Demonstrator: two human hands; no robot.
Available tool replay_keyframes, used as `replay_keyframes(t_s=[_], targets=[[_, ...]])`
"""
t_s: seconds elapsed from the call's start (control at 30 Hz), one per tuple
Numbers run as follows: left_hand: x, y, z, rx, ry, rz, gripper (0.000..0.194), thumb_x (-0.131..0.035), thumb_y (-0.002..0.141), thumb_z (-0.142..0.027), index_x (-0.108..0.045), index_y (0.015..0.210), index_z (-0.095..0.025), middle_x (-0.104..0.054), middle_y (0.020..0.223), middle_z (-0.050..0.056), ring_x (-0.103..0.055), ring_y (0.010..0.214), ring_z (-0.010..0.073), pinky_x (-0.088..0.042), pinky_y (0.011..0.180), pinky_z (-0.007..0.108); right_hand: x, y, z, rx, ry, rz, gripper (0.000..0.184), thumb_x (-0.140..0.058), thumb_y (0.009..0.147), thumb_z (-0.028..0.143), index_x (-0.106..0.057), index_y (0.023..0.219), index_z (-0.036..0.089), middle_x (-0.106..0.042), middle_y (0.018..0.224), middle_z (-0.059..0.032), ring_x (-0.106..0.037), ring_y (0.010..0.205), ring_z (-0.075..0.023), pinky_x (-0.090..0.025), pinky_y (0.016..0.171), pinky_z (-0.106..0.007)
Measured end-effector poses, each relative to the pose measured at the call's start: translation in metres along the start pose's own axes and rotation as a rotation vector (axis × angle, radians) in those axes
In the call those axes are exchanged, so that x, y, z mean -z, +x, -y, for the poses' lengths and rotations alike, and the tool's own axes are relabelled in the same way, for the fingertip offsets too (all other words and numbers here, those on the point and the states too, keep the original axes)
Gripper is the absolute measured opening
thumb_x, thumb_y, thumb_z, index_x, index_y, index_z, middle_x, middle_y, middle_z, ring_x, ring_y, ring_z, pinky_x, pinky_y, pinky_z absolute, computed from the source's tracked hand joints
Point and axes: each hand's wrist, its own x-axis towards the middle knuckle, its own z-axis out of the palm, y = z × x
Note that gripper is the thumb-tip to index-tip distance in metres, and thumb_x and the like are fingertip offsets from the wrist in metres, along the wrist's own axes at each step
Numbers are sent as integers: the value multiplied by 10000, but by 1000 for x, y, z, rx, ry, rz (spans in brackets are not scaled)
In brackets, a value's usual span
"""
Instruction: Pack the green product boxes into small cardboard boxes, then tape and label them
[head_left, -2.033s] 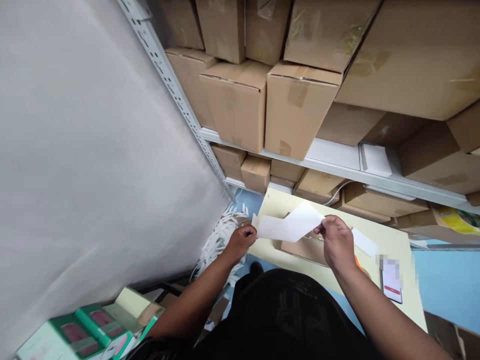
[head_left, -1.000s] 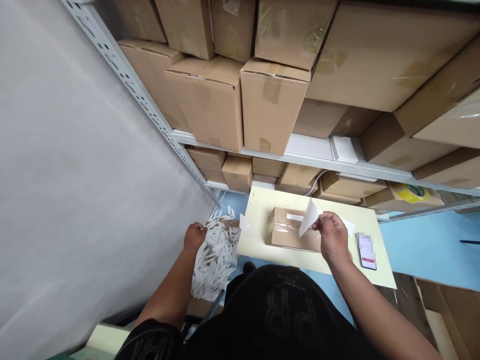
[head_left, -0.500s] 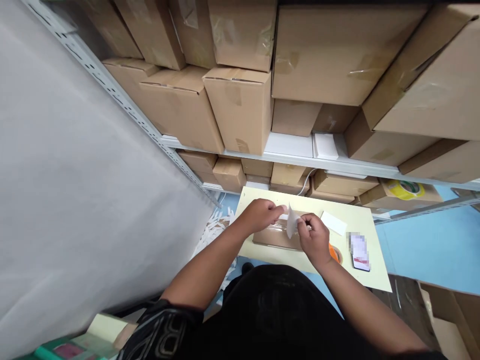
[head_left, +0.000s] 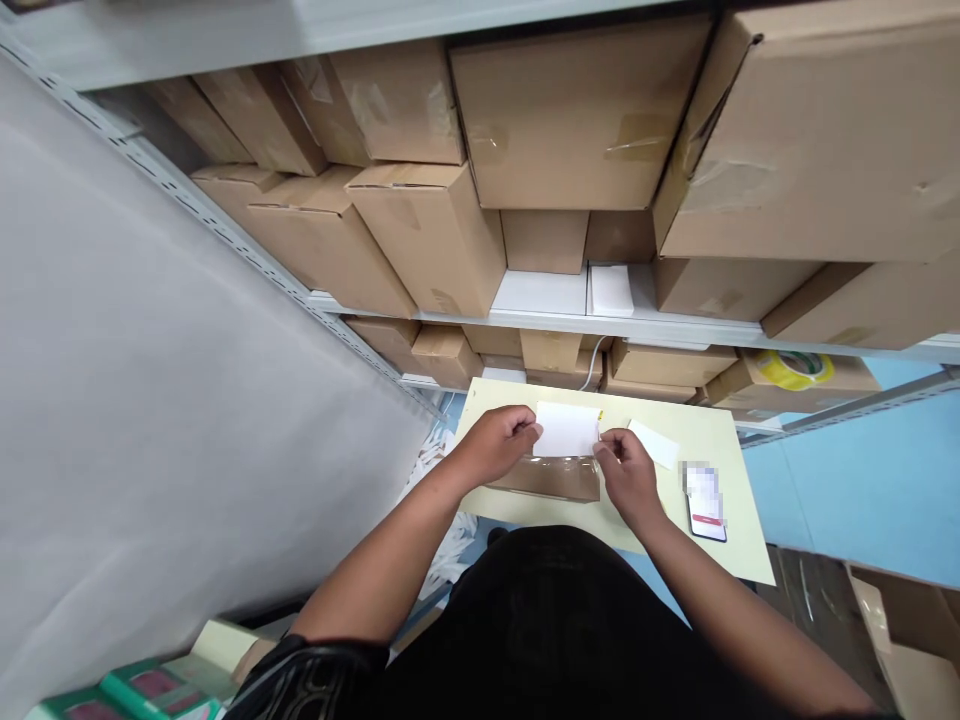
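Note:
A white label (head_left: 567,430) is stretched flat between my two hands, just above a small cardboard box (head_left: 551,480). My left hand (head_left: 501,442) pinches the label's left edge between thumb and finger. At the opposite edge, my right hand (head_left: 628,475) has its fingers closed on the label. Shiny clear tape runs along the top of the box, which lies on a pale yellow table (head_left: 716,440). The label covers the far part of the box.
To the right on the table lie a white card (head_left: 655,443) and a phone (head_left: 705,503). Shelves full of cardboard boxes (head_left: 427,235) rise behind it, with a yellow tape roll (head_left: 795,370) on one box. A grey wall (head_left: 172,400) stands at left; an open carton (head_left: 911,620) sits lower right.
The label has turned from edge-on to flat, and my left hand now holds its left edge. An orange tape roll beside my right hand is no longer visible. The camera view has shifted.

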Motion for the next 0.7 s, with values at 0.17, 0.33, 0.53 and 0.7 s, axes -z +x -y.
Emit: replay_keyframes(t_s=[0.17, 0.33, 0.53, 0.7], targets=[[6, -17, 25, -28, -63, 39, 301, -519, 981, -420, -563, 780, -200, -583, 777, -32, -527, 746, 135, -390, 685, 241, -5, -4, -20, -304, 230, 203, 324, -670, 865, 541, -627, 788, 229, -623, 686, 8, -566, 686, -189, -447, 676, -307], [0, -16, 77, 97, 28, -29, 320, -509, 974, -402, -561, 728, -205, -603, 717, -30, -548, 704, 147, -380, 655, 251, -26, -11, -10, -305, 162, 169, 308, -657, 850, 502, -605, 715, 230, -600, 626, 18, -533, 635, -177, -412, 639, -293], [-26, -3, 132, 168, 402, -30, 292, -454, 1016, -346, -646, 842, -211, -719, 845, 49, -657, 826, 215, -409, 697, 295, -56, -18, -17, -149, -340, 124, 298, -533, 905, 421, -515, 663, 246, -586, 648, 10, -518, 636, -187, -341, 603, -293], [-53, 3, 152, 153, 573, 50, 342, -382, 1062, -361, -669, 1071, -176, -750, 1000, 126, -706, 952, 259, -472, 787, 334, -66, -26, -39, -85, -707, 116, 276, -468, 965, 340, -566, 731, 232, -642, 737, -27, -559, 690, -194, -319, 621, -299]])
